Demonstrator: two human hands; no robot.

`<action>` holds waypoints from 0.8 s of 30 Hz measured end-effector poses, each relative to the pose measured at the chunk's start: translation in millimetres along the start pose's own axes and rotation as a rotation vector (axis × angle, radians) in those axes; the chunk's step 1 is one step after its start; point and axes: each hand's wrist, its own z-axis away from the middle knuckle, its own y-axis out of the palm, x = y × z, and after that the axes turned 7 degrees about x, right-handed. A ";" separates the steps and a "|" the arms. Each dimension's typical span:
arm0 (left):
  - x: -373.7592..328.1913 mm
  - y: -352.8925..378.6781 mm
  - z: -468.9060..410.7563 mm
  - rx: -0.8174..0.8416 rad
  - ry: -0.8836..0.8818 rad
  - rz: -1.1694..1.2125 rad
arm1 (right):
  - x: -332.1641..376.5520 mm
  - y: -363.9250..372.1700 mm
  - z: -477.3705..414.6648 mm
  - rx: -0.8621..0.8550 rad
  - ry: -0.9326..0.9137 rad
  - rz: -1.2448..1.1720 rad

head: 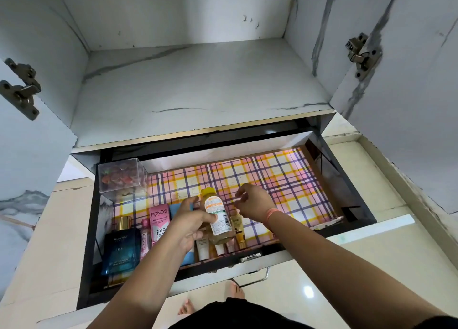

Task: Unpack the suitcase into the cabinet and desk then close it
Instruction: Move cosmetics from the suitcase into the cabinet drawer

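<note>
Marbled white cabinet (198, 85) across the upper frame, both doors swung wide. Below centre, pulled-out drawer (343, 180) lined in pink-and-yellow plaid. In its upper left corner, clear box (121, 177); along its lower left edge, blue perfume bottle (119, 249) and pink tube (159, 219) (Pond's on the label). Centre frame, in the left hand (188, 225): yellow-capped bottle (218, 217), fingers wrapped round it, tilted above a row of small tubes (203, 250). Just right of it, right hand (255, 203) over the liner, fingers loosely curled, grasping nothing visible.
</note>
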 end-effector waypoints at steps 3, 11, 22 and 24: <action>-0.4 1.9 1.1 0.059 -0.026 0.043 | 12.1 -9.0 10.6 0.141 -0.001 -0.463; -6.4 8.2 0.5 0.168 0.036 0.178 | 4.1 -27.5 18.8 0.262 0.023 -0.891; 0.7 34.9 -3.5 0.121 0.280 -0.450 | -2.5 -37.3 21.1 0.294 0.027 -0.602; 0.2 33.1 -8.4 0.114 0.309 -0.582 | -7.5 -40.4 21.6 0.283 0.044 -0.541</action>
